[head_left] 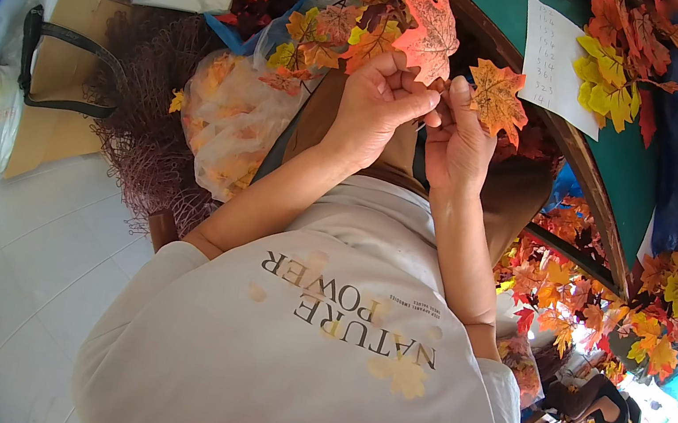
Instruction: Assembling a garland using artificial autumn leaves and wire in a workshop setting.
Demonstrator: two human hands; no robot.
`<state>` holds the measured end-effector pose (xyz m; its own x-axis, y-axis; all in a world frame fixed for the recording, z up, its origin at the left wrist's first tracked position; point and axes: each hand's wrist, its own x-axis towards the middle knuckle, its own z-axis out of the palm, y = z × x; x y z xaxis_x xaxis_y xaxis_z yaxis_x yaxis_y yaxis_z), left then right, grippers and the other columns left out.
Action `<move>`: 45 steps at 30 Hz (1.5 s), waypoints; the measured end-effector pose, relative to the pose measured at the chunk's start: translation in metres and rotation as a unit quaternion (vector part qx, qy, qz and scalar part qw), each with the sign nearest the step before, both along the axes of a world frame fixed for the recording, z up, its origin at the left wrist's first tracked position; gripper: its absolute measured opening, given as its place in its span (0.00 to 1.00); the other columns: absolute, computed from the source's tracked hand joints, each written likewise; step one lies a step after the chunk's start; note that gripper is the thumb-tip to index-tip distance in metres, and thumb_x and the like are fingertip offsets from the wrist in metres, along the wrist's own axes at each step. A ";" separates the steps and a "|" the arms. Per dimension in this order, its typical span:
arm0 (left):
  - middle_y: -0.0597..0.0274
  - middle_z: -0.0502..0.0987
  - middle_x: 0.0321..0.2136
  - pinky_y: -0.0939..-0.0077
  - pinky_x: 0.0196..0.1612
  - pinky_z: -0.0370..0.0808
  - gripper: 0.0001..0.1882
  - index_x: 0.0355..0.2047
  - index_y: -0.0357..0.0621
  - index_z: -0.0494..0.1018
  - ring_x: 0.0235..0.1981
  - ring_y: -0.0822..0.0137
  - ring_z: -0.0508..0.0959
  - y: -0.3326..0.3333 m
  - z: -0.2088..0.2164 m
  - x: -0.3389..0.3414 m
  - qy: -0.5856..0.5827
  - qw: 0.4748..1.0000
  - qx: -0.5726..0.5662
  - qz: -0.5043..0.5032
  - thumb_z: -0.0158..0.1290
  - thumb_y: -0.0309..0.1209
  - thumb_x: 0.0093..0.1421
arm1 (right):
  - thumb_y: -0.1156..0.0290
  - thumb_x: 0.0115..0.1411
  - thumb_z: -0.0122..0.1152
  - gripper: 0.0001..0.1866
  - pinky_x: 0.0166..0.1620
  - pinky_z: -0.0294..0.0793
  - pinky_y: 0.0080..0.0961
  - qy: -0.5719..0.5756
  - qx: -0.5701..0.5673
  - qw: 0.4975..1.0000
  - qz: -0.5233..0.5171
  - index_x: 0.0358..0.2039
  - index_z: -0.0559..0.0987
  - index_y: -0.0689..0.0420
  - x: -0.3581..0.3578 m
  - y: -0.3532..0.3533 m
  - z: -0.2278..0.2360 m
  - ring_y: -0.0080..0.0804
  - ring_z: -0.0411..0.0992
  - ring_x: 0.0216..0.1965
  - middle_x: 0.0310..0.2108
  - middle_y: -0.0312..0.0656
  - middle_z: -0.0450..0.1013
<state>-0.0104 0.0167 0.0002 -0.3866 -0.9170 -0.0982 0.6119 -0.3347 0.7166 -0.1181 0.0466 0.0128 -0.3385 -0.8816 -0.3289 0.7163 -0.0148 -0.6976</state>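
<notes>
While the left hand (380, 97) pinches the garland (363, 14) of fake leaves by its stem, the right hand (463, 138) grips an orange leaf (497, 99) just right of it, near the tabletop (499, 5); joining likely goes best with stems steady and aligned.

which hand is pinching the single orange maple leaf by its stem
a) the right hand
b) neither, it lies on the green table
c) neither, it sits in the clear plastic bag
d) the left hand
a) the right hand has the orange leaf sticking up from its fingertips, while the left hand is closed on the stem of the leaf garland.
</notes>
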 end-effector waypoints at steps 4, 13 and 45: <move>0.60 0.75 0.26 0.80 0.32 0.74 0.10 0.35 0.38 0.68 0.24 0.71 0.77 0.000 -0.004 -0.001 0.000 1.000 -0.004 0.000 0.53 0.17 0.52 | 0.74 0.55 0.60 0.07 0.23 0.70 0.16 -0.011 -0.010 1.000 -0.009 0.33 0.73 0.61 -0.002 -0.002 -0.006 0.26 0.73 0.25 0.29 0.42 0.74; 0.61 0.75 0.25 0.80 0.31 0.75 0.09 0.34 0.37 0.69 0.24 0.71 0.77 -0.001 -0.008 -0.002 -0.004 1.000 0.012 0.007 0.53 0.16 0.52 | 0.73 0.57 0.58 0.05 0.23 0.68 0.15 -0.009 0.000 1.000 -0.013 0.32 0.73 0.58 0.001 -0.003 -0.006 0.21 0.69 0.22 0.28 0.38 0.74; 0.65 0.72 0.24 0.78 0.31 0.73 0.09 0.37 0.37 0.69 0.22 0.75 0.72 -0.013 -0.017 0.006 0.023 0.997 -0.034 -0.063 0.53 0.19 0.54 | 0.75 0.58 0.57 0.06 0.35 0.76 0.23 0.092 -0.064 0.990 0.080 0.34 0.74 0.62 -0.012 0.009 -0.027 0.26 0.73 0.29 0.30 0.40 0.73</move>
<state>-0.0039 0.0037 -0.0168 -0.5018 -0.8648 -0.0181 0.6001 -0.3632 0.7127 -0.1299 0.0552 -0.0145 -0.2357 -0.9592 -0.1563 0.5770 -0.0087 -0.8167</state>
